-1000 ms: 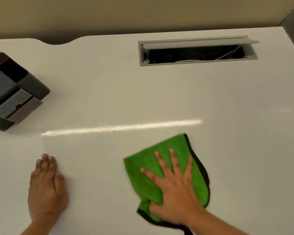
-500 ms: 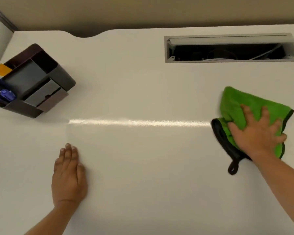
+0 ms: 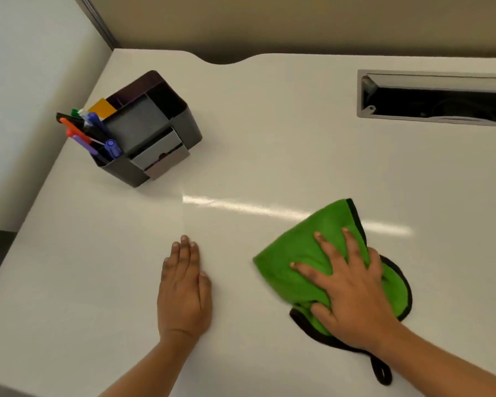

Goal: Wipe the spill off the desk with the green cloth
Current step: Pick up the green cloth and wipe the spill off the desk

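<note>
The green cloth (image 3: 307,253), edged in black with a black hanging loop, lies bunched on the white desk (image 3: 269,138) at the near right. My right hand (image 3: 350,293) presses flat on top of it, fingers spread, covering its middle. My left hand (image 3: 184,287) rests palm down on the bare desk to the left of the cloth, fingers together, holding nothing. I see no liquid on the desk, only a bright streak of reflected light just beyond the cloth.
A dark desk organizer (image 3: 143,130) with several pens stands at the far left. An open cable hatch (image 3: 435,98) is sunk into the desk at the far right. A pale partition (image 3: 26,81) borders the desk's left edge.
My right hand swept the cloth away to the far right, then back toward me and to the left. The left hand stayed planted. My view has shifted, showing more of the organizer.
</note>
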{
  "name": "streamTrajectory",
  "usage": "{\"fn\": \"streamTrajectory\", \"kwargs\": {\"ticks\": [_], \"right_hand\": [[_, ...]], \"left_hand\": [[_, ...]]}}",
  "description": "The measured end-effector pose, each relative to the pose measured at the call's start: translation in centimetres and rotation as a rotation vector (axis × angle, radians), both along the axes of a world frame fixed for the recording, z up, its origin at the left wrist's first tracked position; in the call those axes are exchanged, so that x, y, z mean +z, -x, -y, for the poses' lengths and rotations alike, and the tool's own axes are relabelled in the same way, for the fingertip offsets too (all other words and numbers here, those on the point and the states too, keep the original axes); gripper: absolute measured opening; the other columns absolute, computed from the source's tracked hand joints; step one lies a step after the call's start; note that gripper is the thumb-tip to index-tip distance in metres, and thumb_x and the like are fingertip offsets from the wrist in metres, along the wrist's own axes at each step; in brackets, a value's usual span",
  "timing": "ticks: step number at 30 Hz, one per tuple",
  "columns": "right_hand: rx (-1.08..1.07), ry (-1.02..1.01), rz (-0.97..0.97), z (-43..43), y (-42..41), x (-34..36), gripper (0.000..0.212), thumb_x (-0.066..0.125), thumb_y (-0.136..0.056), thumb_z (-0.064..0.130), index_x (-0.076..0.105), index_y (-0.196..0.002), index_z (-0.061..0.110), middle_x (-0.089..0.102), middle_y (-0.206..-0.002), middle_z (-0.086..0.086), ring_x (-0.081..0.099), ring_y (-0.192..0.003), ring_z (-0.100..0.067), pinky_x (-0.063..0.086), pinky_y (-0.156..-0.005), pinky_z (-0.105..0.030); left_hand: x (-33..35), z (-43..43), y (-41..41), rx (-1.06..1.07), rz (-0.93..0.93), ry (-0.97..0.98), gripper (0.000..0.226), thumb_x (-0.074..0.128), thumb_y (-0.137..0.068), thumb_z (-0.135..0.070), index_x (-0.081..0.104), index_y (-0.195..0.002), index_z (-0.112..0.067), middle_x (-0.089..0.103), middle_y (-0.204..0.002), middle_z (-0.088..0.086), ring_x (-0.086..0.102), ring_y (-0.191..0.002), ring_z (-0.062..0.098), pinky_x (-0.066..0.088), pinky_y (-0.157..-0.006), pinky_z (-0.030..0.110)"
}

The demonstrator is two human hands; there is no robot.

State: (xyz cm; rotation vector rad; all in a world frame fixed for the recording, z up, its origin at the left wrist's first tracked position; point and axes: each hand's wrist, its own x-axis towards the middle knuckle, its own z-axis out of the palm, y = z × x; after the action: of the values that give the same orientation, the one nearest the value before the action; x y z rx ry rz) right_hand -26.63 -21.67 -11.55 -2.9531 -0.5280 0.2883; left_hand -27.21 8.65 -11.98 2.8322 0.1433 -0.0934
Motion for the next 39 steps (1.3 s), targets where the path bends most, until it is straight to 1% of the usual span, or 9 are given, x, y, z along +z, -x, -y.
{"fn": "streamTrajectory", "kwargs": {"ticks": [2,5,9,14,19,24,29,34,39], "right_hand": [[0.007,-0.023,-0.014,0.3,0.7,0.0,0.066,0.057,-0.068,0.057,0.05,-0.134,0.052,0.035,-0.161,-0.004,0.016,-0.148,-0.049,0.026,-0.103,-0.071],[-0.224,-0.045,0.021,0.0,-3.1,0.6,0.06,0.051,-0.073,0.054,0.053,-0.133,0.047,0.037,-0.159,-0.003,0.019,-0.147,-0.048,0.03,-0.1,-0.067],[-0.493,-0.039,0.071,-4.2,-13.3,0.8,0.06,0.039,-0.079,0.054,0.047,-0.138,0.047,0.031,-0.16,-0.009,0.016,-0.145,-0.051,0.019,-0.106,-0.075],[-0.199,0.043,0.029,-14.4,-21.9,0.8,0.064,0.036,-0.078,0.062,0.035,-0.142,0.058,0.026,-0.162,-0.012,0.011,-0.146,-0.053,0.011,-0.11,-0.076],[0.168,0.019,0.04,-18.7,-14.9,1.3,0.063,0.045,-0.075,0.057,0.043,-0.138,0.054,0.039,-0.156,-0.008,0.023,-0.144,-0.046,0.019,-0.109,-0.069],[0.18,-0.024,-0.115,-13.1,-3.8,2.0,0.076,0.059,-0.064,0.053,0.046,-0.139,0.053,0.047,-0.149,-0.004,0.031,-0.141,-0.042,0.026,-0.104,-0.064],[0.198,0.046,-0.215,-8.6,8.0,1.9,0.075,0.058,-0.058,0.082,0.051,-0.129,0.061,0.051,-0.138,-0.002,0.044,-0.128,-0.042,0.036,-0.093,-0.067],[0.229,-0.063,-0.153,-10.2,5.0,1.8,0.075,0.063,-0.059,0.071,0.049,-0.132,0.059,0.048,-0.145,0.002,0.036,-0.137,-0.041,0.028,-0.1,-0.068],[-0.072,-0.053,-0.028,-13.7,-6.8,1.9,0.064,0.049,-0.074,0.064,0.045,-0.137,0.053,0.045,-0.151,0.0,0.027,-0.142,-0.04,0.027,-0.104,-0.064]], "left_hand": [[0.1,0.0,0.0,0.006,-0.005,0.018,0.063,0.018,-0.092,-0.029,0.024,-0.149,-0.004,0.017,-0.159,0.007,0.01,-0.148,0.019,0.012,-0.119,0.042],[0.3,0.1,0.0,0.01,-0.008,0.051,0.062,0.017,-0.093,-0.03,0.022,-0.15,-0.004,0.015,-0.16,0.006,0.007,-0.148,0.018,0.008,-0.12,0.04],[0.3,-0.1,0.1,0.014,-0.012,0.087,0.062,0.018,-0.094,-0.03,0.018,-0.151,-0.007,0.011,-0.161,0.004,0.002,-0.149,0.016,0.005,-0.12,0.038],[0.0,-0.3,0.4,0.017,0.019,0.154,0.062,0.023,-0.094,-0.029,0.017,-0.151,-0.006,0.011,-0.161,0.005,0.003,-0.149,0.015,0.005,-0.119,0.036],[0.1,-0.6,0.4,0.096,0.086,0.313,0.061,0.025,-0.094,-0.024,0.015,-0.152,-0.006,0.012,-0.161,0.004,0.005,-0.148,0.013,0.008,-0.119,0.033],[0.3,-0.8,0.5,0.091,0.136,0.404,0.06,0.027,-0.095,-0.024,0.017,-0.151,-0.007,0.016,-0.161,0.005,0.009,-0.148,0.013,0.014,-0.118,0.035],[0.3,-0.8,0.5,0.071,0.126,0.382,0.059,0.024,-0.095,-0.024,0.018,-0.151,-0.007,0.016,-0.161,0.005,0.009,-0.148,0.013,0.011,-0.119,0.035],[-0.1,-0.9,0.5,0.055,0.106,0.352,0.058,0.02,-0.096,-0.026,0.017,-0.152,-0.008,0.015,-0.161,0.004,0.009,-0.148,0.011,0.009,-0.119,0.034],[-0.3,-0.8,0.4,0.064,0.088,0.319,0.058,0.018,-0.096,-0.028,0.016,-0.152,-0.013,0.015,-0.161,-0.001,0.006,-0.147,0.007,0.004,-0.12,0.03]]}}
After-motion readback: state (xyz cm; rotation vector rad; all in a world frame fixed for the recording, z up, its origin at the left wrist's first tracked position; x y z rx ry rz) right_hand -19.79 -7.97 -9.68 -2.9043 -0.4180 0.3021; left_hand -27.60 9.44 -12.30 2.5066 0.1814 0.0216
